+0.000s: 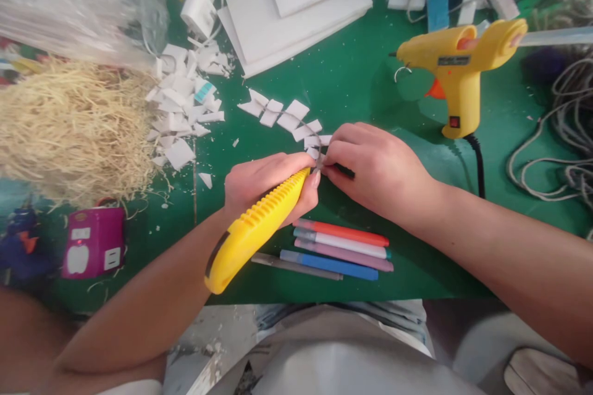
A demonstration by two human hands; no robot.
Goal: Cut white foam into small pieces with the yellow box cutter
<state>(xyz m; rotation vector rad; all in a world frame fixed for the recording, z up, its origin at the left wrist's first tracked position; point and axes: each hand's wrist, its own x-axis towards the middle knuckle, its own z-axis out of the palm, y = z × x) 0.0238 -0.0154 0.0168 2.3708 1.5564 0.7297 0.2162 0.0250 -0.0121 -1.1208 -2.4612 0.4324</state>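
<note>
A yellow box cutter [259, 231] is wrapped in my left hand [257, 182], its thick ridged handle slanting down and left toward the table's front edge. Its tip is hidden between my hands. Opposite it, my right hand [380, 163] pinches a thin grey cord [317, 131] close to my left fingertips. White foam-like pieces [294, 114] sit along this cord, which curves away to the upper left on the green table. My two hands nearly touch at the cord's near end.
Several markers [340, 247] lie below my hands. A yellow glue gun [456, 68] stands at right, beside loose grey cord [556, 154]. White scraps [178, 111], straw [69, 129] and a purple box [94, 242] are at left. White sheets [296, 18] lie behind.
</note>
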